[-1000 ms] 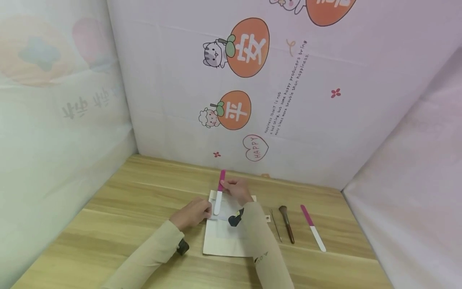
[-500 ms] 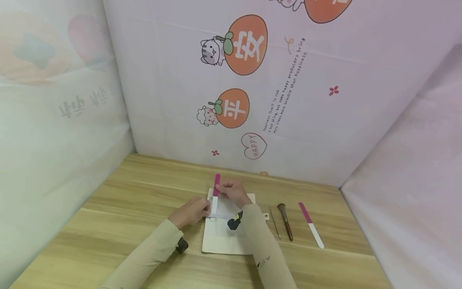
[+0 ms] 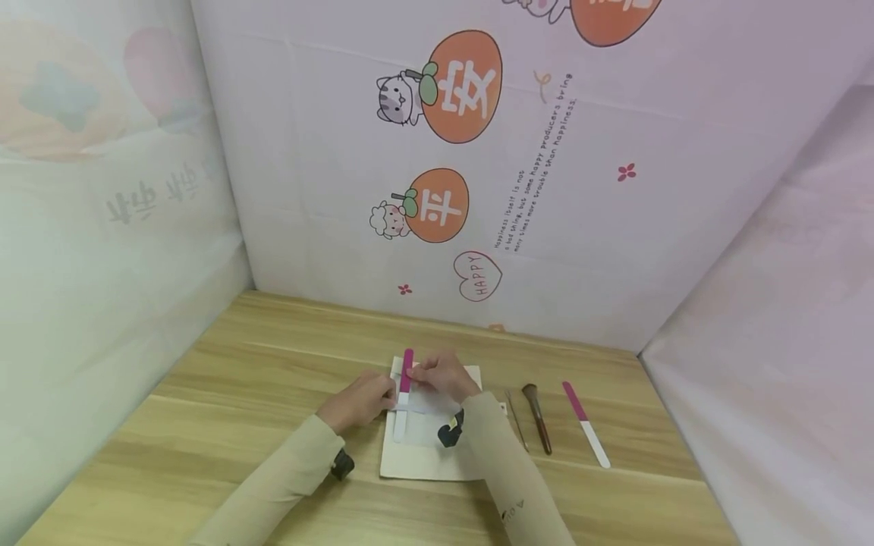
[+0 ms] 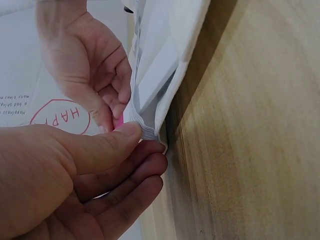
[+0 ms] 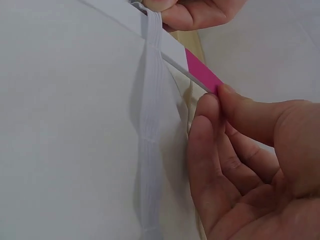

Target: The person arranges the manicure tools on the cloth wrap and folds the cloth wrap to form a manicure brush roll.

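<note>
A pink-and-white nail file (image 3: 407,368) lies along the left side of a white cloth organizer (image 3: 437,462). My right hand (image 3: 442,374) pinches the file's pink end between thumb and fingers. A ribbed white elastic band (image 5: 151,120) crosses the organizer, and the file's white part runs beneath it. My left hand (image 3: 359,400) pinches this band at the organizer's left edge, as the left wrist view shows, lifting it into a gap. Inside that gap the file's white blade (image 4: 157,75) shows.
Right of the organizer lie a thin metal tool (image 3: 517,422), a brush (image 3: 537,417) with a brown handle, and a second pink-and-white nail file (image 3: 586,423). A small tab (image 3: 503,408) sticks out at the organizer's right edge. Printed white cloth (image 3: 328,189) walls the wooden table (image 3: 205,425).
My right hand has brought the nail file left and then toward me, sliding its white end under the elastic band and out on the near side. My left hand stays at the band.
</note>
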A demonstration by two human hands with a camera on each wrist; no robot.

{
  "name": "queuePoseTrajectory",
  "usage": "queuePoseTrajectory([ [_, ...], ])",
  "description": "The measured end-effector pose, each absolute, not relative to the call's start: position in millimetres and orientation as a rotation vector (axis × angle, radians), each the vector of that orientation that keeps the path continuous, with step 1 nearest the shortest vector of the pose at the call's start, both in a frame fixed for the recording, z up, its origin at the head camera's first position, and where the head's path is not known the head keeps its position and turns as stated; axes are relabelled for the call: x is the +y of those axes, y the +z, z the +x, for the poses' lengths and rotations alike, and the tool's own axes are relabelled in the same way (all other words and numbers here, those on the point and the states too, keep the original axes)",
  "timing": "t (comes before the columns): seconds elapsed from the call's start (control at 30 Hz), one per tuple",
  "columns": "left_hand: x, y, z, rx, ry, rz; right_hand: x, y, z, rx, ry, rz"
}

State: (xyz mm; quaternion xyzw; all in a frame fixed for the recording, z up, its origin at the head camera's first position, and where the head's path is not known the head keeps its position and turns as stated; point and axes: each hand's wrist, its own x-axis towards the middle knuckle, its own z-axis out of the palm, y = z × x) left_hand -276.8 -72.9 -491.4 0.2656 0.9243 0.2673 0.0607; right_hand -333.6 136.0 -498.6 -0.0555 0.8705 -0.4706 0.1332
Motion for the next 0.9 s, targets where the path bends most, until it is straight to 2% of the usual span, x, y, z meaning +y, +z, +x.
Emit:
queuePoseTrajectory([
  [0.37,-75.5,-492.7,-277.8,2.804,0.833,0.835,133.8,-491.5,-322.9,2.371,-1.284,-0.174],
  [0.9,-70.9,-492.1,-274.2,2.826,0.832,0.850,129.0,-494.7,-332.8,2.453,-1.367,-0.106],
])
